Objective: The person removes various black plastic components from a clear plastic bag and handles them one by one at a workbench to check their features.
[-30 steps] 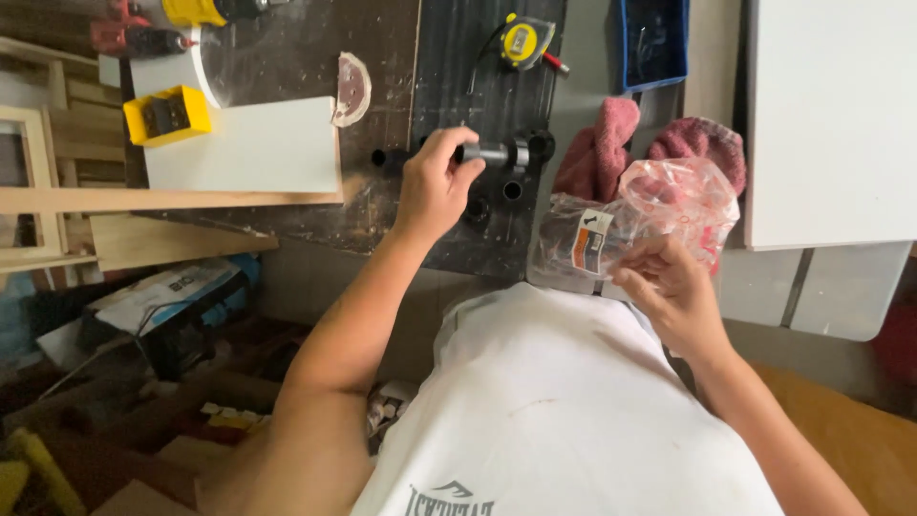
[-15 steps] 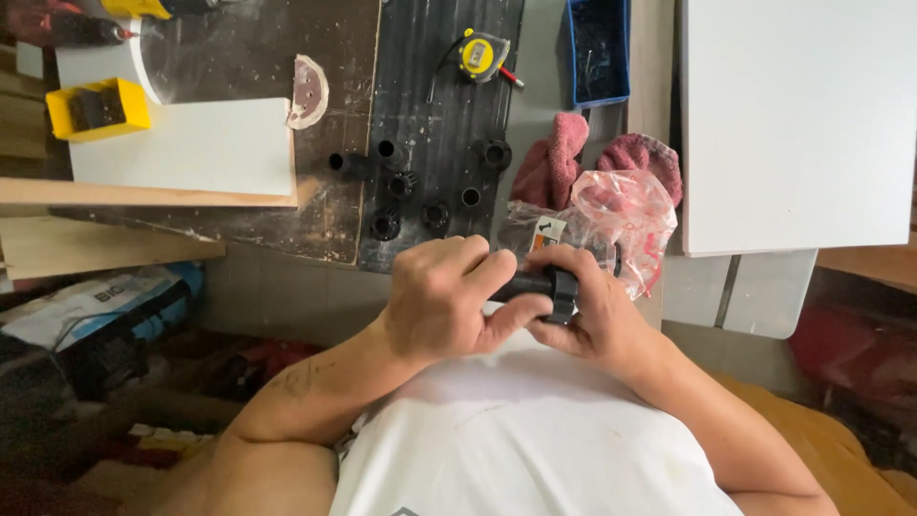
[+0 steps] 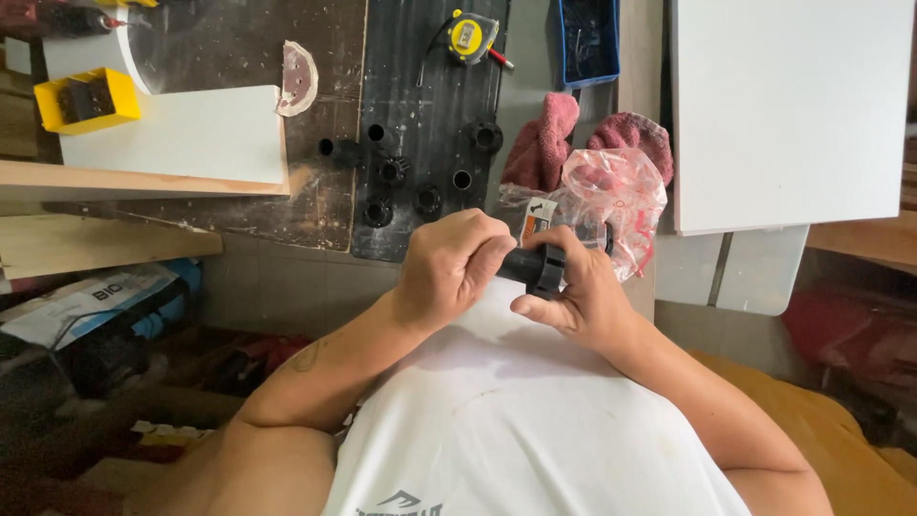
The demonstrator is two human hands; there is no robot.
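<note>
gripping a black plastic fitting (image 3: 535,268), your left hand (image 3: 449,268) is curled tight around it. your right hand (image 3: 573,296) pinches its ribbed end, just off the bench's (image 3: 430,229) near edge.

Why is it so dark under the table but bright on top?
In the head view, daylight falls evenly on the white board and both hands, which look sharp around the black fitting; the shelf space below lies in dim shadow; the plastic bag shows small shiny glints.
</note>
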